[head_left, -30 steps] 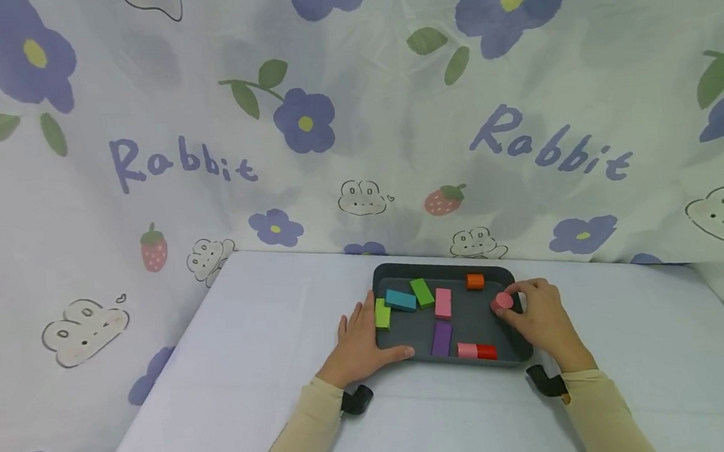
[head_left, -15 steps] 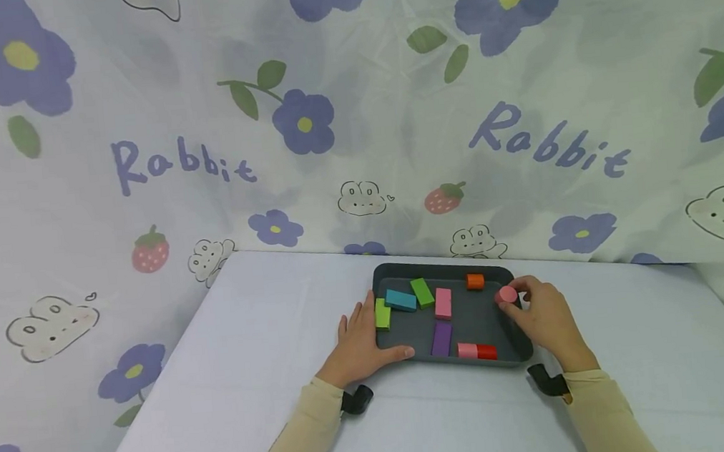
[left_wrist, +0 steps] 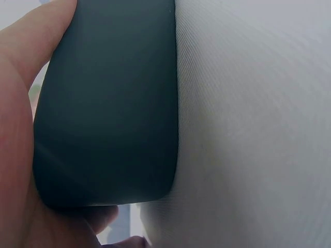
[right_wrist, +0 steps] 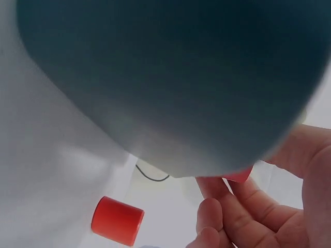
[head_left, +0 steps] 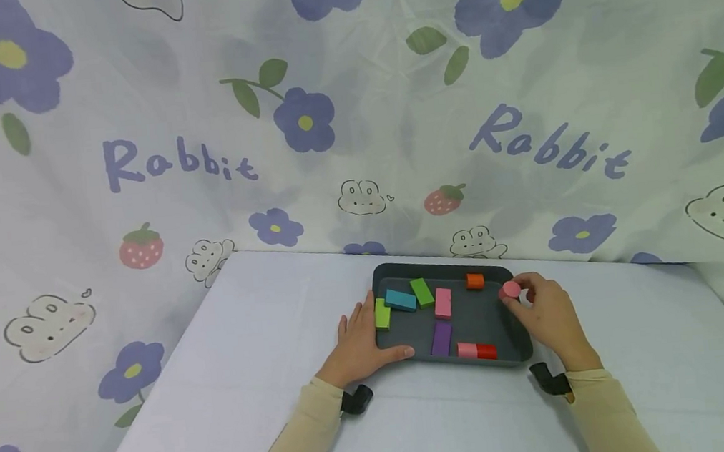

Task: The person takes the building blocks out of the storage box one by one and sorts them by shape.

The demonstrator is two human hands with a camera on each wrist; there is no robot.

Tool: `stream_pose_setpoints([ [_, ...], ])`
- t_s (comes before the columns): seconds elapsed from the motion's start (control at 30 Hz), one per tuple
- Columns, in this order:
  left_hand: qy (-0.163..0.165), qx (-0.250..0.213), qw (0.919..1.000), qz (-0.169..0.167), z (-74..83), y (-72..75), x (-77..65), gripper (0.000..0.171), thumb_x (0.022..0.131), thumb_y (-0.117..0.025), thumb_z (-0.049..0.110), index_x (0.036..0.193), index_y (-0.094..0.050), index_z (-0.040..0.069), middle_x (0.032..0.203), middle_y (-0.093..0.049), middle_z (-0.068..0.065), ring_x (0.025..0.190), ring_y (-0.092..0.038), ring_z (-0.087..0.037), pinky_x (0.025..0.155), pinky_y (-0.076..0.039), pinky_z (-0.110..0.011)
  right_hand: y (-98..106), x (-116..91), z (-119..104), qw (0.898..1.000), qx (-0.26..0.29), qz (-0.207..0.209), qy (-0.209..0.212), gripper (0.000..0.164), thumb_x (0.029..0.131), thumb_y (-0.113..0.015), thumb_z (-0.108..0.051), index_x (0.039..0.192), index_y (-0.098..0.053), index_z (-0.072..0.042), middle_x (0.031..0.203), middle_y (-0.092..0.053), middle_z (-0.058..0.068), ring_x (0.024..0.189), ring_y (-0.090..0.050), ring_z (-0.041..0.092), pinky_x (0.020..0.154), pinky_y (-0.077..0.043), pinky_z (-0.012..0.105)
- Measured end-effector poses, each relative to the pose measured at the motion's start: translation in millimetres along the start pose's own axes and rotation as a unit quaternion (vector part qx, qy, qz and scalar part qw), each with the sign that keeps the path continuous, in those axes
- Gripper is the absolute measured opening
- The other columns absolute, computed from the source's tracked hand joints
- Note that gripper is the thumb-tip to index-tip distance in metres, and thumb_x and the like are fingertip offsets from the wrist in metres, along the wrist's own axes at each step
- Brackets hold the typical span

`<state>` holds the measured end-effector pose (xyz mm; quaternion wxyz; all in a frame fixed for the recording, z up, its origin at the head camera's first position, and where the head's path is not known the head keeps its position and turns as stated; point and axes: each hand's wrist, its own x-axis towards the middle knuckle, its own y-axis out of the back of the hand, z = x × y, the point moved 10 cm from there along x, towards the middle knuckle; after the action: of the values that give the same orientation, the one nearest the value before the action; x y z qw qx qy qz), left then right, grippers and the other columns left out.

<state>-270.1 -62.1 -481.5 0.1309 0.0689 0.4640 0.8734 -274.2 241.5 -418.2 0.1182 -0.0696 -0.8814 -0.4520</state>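
Fingers [head_left: 523, 281] and thumb of the right hand [head_left: 552, 313] are clamped on a pink cylinder [head_left: 511, 290] at the right end of a dark grey tray [head_left: 441, 267]. One round face of the cylinder points up; whether it touches the tray's floor cannot be told. The left hand [head_left: 356, 346] braces the opposite end, its fingers extended along the outer left wall and its thumb held apart, reaching over the near edge.

Inside the tray, at the left, a lime green block [head_left: 383, 315] touches a blue block [head_left: 401, 300], with a darker green block [head_left: 422, 293] just beside it. Near the middle lie a pink rectangular block [head_left: 443, 303] and, nearer the person, a purple block [head_left: 441, 339]. An orange cylinder [head_left: 474, 281] sits by the far wall. Along the near wall, a lighter pink cylinder [head_left: 467, 350] and a red cylinder [head_left: 486, 352] lie end to end. The tray stands on a white worktop [head_left: 280, 319] before a flowered curtain [head_left: 379, 124] lettered "Rabbit".
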Motion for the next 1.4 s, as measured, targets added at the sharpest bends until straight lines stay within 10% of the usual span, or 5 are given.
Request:
stream_pose_setpoints([
  [1.4,0.001,-0.001,1.0,0.002,-0.5,-2.4,0.0,0.124,0.065,-0.059,0.077,0.149,0.0,0.009,0.155,-0.01,-0.005,0.14,-0.012,-0.03,0.108,-0.003,-0.057,34,0,30,0.999,-0.024,0.046,-0.015,0.04,0.086,-0.065,-0.025,0.117,-0.059,-0.001,0.095,-0.062,0.025,0.088,-0.054,0.037,0.064,-0.042,0.041],
])
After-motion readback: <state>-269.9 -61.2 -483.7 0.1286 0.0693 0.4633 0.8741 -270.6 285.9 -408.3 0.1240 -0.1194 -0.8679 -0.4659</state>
